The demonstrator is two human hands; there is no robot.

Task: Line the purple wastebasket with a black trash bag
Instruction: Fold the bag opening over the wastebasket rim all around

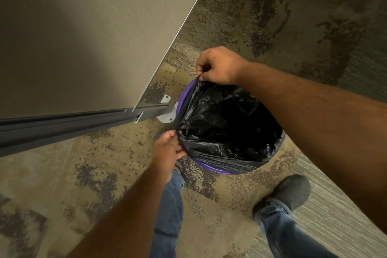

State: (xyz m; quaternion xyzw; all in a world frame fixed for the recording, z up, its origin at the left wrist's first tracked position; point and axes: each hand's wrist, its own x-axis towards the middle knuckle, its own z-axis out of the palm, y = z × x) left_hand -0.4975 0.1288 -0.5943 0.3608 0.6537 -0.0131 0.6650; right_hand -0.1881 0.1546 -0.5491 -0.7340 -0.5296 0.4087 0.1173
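Note:
The purple wastebasket (pixel 184 98) stands on the carpet in the middle of the head view, seen from above. A black trash bag (pixel 226 123) hangs open inside it, its edge folded over the near rim while the left rim shows bare purple. My right hand (pixel 219 65) pinches the bag's edge at the far side of the rim and holds it taut. At the near left of the rim, my left hand (pixel 167 146) grips the same edge. My right forearm crosses over the basket's right side and hides that part of the rim.
A beige partition panel (pixel 94 27) with a dark metal frame (pixel 62 123) and a grey foot plate (pixel 167 118) stands just left of the basket. My jeans legs and grey shoes (pixel 291 190) are close behind it on patterned carpet (pixel 272 16).

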